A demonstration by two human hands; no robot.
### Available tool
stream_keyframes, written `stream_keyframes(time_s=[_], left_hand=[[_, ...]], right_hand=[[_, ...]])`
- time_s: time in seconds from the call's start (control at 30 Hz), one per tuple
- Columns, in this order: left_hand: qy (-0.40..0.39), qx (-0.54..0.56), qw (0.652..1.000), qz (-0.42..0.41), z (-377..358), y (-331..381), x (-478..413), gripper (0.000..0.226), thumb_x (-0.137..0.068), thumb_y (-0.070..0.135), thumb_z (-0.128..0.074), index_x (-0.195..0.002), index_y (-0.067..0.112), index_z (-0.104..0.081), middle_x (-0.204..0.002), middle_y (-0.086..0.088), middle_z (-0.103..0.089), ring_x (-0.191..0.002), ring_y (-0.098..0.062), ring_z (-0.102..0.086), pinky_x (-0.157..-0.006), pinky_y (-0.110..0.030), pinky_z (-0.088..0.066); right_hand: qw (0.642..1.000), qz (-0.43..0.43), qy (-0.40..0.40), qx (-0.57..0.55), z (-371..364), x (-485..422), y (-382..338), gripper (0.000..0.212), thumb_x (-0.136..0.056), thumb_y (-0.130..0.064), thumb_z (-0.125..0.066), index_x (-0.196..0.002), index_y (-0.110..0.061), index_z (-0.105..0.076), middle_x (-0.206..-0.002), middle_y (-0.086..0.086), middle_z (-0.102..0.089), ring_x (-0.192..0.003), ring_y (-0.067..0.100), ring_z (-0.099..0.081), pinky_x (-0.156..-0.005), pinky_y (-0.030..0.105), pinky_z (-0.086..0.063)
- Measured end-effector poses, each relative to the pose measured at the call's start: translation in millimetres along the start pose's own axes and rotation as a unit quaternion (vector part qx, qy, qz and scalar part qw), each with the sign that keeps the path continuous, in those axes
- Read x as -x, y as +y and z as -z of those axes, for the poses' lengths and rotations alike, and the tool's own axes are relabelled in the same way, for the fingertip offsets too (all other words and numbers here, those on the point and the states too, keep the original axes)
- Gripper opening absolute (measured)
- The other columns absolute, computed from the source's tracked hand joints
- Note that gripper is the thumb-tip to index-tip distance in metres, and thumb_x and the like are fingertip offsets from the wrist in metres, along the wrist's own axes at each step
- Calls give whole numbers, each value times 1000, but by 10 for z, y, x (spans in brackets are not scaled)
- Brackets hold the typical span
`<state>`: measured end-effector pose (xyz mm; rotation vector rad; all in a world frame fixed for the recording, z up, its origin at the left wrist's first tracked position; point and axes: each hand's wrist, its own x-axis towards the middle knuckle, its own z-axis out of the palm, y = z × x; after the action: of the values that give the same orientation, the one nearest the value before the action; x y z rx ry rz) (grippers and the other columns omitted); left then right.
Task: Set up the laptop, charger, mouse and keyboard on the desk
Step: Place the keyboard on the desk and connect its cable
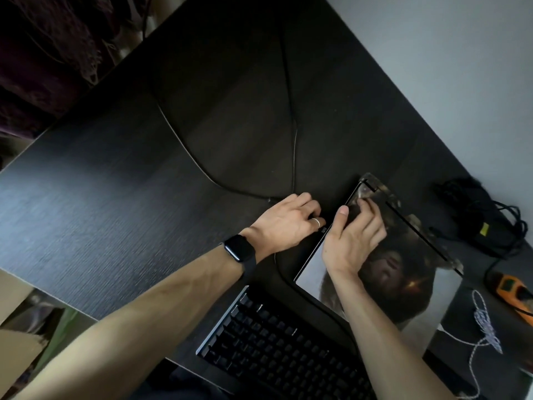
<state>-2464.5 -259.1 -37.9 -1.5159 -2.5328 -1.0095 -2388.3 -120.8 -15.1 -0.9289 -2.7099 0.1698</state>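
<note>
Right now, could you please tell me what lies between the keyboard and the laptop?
In the head view, a black cable runs along the narrow strip of desk between the keyboard and the laptop.

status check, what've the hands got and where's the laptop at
Left hand at laptop edge where a black cable ends, grip hidden. Right hand pressing closed lid. Keyboard in front; charger untouched beside it.
</note>
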Motion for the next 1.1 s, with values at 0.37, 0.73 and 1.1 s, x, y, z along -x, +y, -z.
stream_keyframes(time_s=[0.37, 0.73, 1.1], left_hand=[[-18, 40, 999, 24, -18, 11, -1, 30, -82, 9, -77, -110, 18, -75, -99, -4, -62, -90, -22, -47, -73, -35, -51], [-17, 52, 998, 31, -115, 2, -7, 23, -90, 21, -70, -112, 15, -74, -104, -7, -63, -98, -20, -47, -75, -34, -56], [51, -1, 998, 47, -80, -52, 61, 23, -93, 31, -59, -103, 24, -78, -98, 5, -71, -96, -17, -53, -75, -29, -40]], right_hand=[[991, 109, -83, 7, 195, 59, 249, 47, -105, -26, -43, -148, -8, -47, -157, 7, -41, -146, 23, -35, -118, 40, -29], [991, 74, -109, 16, 137, 112, 234, 53, -107, -32, -25, -154, -11, -36, -163, 3, -29, -153, 17, -19, -123, 48, -18], [991, 75, -105, 19, 144, 113, 232, 52, -107, -32, -26, -155, -14, -35, -163, 2, -29, -153, 16, -20, -124, 45, -17]])
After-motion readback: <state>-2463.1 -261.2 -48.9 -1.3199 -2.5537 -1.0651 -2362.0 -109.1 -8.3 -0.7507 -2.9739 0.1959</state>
